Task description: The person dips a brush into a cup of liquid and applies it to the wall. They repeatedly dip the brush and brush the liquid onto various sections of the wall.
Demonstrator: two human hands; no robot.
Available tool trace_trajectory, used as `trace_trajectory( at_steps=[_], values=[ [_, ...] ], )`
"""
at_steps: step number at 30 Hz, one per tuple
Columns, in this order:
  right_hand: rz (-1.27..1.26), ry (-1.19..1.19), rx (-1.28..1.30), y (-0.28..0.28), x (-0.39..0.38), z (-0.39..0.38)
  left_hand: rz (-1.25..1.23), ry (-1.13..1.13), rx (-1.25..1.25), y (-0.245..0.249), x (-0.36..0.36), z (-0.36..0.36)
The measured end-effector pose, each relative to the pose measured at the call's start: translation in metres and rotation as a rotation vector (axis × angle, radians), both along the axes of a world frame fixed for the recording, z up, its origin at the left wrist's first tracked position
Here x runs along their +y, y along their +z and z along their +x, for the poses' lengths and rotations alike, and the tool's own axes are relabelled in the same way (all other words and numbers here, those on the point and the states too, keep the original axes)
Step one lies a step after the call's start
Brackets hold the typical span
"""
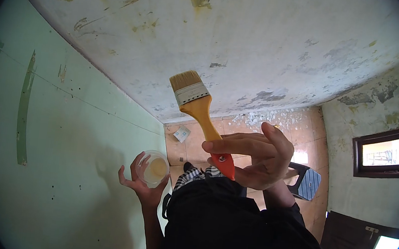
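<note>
My right hand point(260, 157) grips a flat paintbrush point(202, 114) near the red end of its yellow handle. The bristles point up and to the left, toward the patchy whitish wall point(249, 41), and look apart from it. Lower down on the left, my left hand point(146, 182) is wrapped round a clear plastic cup point(153, 167). Something pale and yellowish shows in the cup, but I cannot make out what it is. The green wall point(80, 159) is close beside the left hand.
White flakes point(264, 121) are scattered on the tiled floor point(316, 124) along the wall. A small carton point(182, 133) lies in the corner. On the right are a blue-topped step stool point(306, 183), a framed window point(390, 152) and a dark door point(347, 239).
</note>
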State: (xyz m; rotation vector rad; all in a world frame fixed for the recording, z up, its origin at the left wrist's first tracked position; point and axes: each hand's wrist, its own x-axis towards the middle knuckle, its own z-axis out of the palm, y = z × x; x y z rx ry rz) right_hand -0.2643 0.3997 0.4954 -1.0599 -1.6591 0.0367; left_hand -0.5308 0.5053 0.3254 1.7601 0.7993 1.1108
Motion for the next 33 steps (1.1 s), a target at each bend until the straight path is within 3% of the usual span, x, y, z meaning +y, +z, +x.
trace_trajectory(
  at_steps=[10,13,24,33],
  values=[
    [-0.074,0.020,0.105,-0.004,0.001,-0.005,-0.001,0.004,-0.004,-0.001,0.002,-0.006],
    [-0.004,-0.027,0.240,-0.008,0.004,-0.010,-0.032,0.000,0.010,0.001,0.001,-0.006],
    [-0.317,0.150,0.807,-0.001,0.005,-0.003,-0.029,-0.009,-0.024,0.001,-0.003,-0.002],
    [-0.673,0.000,0.906,0.038,0.019,0.003,-0.004,-0.013,-0.010,0.000,-0.004,-0.006]
  ],
)
